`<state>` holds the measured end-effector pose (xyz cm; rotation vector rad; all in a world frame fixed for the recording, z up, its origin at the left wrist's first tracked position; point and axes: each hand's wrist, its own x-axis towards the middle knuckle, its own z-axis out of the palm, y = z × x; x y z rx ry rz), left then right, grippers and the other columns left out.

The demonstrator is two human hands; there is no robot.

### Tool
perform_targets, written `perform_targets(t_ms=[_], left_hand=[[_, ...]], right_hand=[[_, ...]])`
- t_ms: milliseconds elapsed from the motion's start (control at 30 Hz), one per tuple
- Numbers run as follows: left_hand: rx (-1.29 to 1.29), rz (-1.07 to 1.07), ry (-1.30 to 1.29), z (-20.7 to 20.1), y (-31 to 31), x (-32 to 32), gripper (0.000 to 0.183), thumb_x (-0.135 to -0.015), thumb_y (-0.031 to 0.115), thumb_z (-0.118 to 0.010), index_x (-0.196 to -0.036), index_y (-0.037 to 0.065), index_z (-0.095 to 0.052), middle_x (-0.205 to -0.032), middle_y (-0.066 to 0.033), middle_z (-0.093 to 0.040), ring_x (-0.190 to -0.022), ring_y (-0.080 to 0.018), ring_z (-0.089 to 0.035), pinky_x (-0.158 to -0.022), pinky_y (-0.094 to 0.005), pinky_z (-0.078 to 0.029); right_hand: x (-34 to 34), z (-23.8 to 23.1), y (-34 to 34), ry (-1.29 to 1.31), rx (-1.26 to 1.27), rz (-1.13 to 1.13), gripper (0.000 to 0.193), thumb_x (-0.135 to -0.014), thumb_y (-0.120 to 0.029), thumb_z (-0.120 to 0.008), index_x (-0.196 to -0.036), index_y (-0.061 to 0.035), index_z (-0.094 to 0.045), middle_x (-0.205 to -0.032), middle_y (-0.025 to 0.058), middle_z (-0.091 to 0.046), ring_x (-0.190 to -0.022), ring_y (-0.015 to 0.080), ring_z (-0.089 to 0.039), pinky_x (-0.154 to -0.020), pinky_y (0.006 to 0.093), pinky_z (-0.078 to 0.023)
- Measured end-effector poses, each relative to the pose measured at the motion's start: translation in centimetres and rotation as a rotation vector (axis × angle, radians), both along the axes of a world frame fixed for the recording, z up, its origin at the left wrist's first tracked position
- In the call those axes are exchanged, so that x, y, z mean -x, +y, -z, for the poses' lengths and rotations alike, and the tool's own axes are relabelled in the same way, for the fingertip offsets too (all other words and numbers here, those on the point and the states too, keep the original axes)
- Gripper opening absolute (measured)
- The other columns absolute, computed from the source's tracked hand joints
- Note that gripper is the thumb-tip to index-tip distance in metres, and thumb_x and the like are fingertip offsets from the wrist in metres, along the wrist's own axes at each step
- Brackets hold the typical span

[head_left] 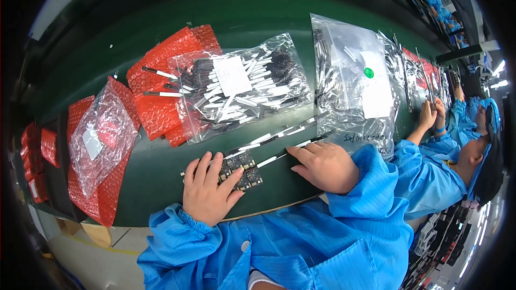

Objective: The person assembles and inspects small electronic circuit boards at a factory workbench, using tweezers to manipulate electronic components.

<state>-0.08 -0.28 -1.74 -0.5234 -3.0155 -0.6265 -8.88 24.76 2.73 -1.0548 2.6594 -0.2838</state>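
My left hand (208,189) lies over a dark circuit board (250,178) on the green bench, fingers spread and thumb at the board's near edge. To its right, my right hand (325,165) has its fingertips down on a thin black-and-white flat cable (271,160). That cable runs from the board's right side up under the fingers. Index finger and thumb are apart, and the other fingers are partly hidden. Just beyond both hands, a row of similar strips (263,138) extends from the board toward the upper right.
Beyond the hands lies a clear bag of black-and-white strips (231,75), partly over red bubble wrap (153,104). A larger clear bag (352,75) with a green sticker is at right. Crumpled clear plastic (102,137) sits left. A co-worker in blue (430,166) works close on my right.
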Motion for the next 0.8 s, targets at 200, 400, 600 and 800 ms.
perform_targets(t_ms=[200,400,600,800], left_hand=[[0.015,0.008,0.017,0.3,-0.1,-0.4,0.048,-0.063,0.03,-0.073,-0.108,0.018,-0.062,-0.124,-0.0195,-0.046,-0.117,-0.0387,-0.04,-0.098,-0.0514,-0.029],[-0.018,0.036,0.048,-0.9,-1.3,0.0,0.045,-0.065,0.026,-0.073,-0.107,0.016,-0.061,-0.123,-0.0182,-0.046,-0.114,-0.0382,-0.042,-0.094,-0.0498,-0.035],[-0.046,-0.323,0.326,-3.3,-6.4,2.8,0.03,-0.077,0.016,-0.065,-0.104,0.003,-0.06,-0.102,-0.0162,-0.059,-0.092,-0.0309,-0.058,-0.079,-0.037,-0.046],[-0.228,-0.544,-0.033,-3.8,-7.2,7.3,0.029,-0.082,0.021,-0.062,-0.104,0.002,-0.06,-0.087,-0.0154,-0.063,-0.073,-0.0259,-0.062,-0.064,-0.0342,-0.048]], right_hand=[[0.0,-0.2,0.0,-0.051,-0.056,0.034,0.038,-0.075,-0.025,-0.065,-0.109,-0.0083,-0.058,-0.085,0.011,-0.063,-0.078,0.0278,-0.062,-0.073,0.0352,-0.049],[0.0,-0.2,0.1,-0.026,0.014,-0.01,0.036,-0.077,-0.026,-0.063,-0.107,-0.0073,-0.057,-0.083,0.0105,-0.062,-0.078,0.0276,-0.062,-0.072,0.0365,-0.048],[-0.3,-0.6,-0.1,-0.044,0.047,-0.027,0.033,-0.078,-0.025,-0.062,-0.106,-0.0074,-0.058,-0.083,0.011,-0.062,-0.079,0.0284,-0.061,-0.073,0.037,-0.048],[-0.6,-1.2,0.0,-0.09,0.07,0.055,0.034,-0.073,-0.02,-0.067,-0.104,-0.0077,-0.06,-0.086,0.0112,-0.062,-0.079,0.0287,-0.061,-0.07,0.0369,-0.05]])
